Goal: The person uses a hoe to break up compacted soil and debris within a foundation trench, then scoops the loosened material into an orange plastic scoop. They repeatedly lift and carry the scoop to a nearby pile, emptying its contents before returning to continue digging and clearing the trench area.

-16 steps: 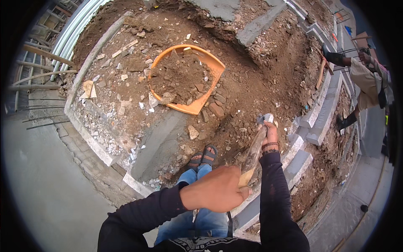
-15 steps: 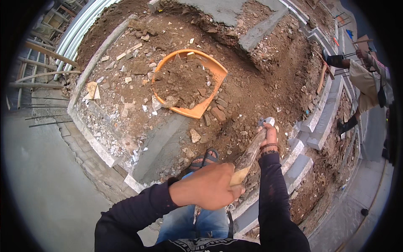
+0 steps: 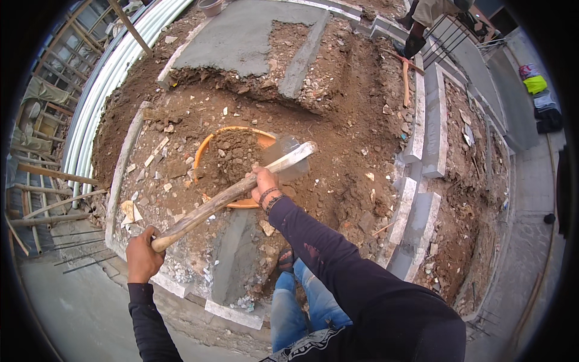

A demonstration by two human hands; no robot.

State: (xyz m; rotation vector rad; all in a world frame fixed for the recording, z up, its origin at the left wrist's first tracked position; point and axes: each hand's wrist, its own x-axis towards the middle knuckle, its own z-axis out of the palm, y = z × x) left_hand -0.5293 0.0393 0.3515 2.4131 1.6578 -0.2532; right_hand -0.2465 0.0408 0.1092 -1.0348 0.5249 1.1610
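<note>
A hoe (image 3: 208, 208) with a long wooden handle slants across the view in front of me. My left hand (image 3: 143, 256) is closed round the handle's butt end, at the lower left. Further up, near the head, my right hand (image 3: 264, 184) wraps the same handle. The grey blade (image 3: 295, 170) is smeared by motion and hangs over the near right side of an orange basin (image 3: 204, 148). Brown soil (image 3: 232, 151) is heaped in that basin, and the hoe and right hand cover part of its rim. Whether the blade touches the soil cannot be told.
Low block walls (image 3: 416, 133) edge the dirt on the right. A person's legs (image 3: 416, 36) stand at the far right by another wooden-handled tool (image 3: 406, 81). White pipes (image 3: 114, 78) lie far left. Rebar ends (image 3: 90, 250) stick out nearer on the left. Rubble surrounds the basin.
The hoe has swung from my lower right up and leftward, its head now beside the basin. My left hand moved out left, my right hand toward the basin. The view has shifted too.
</note>
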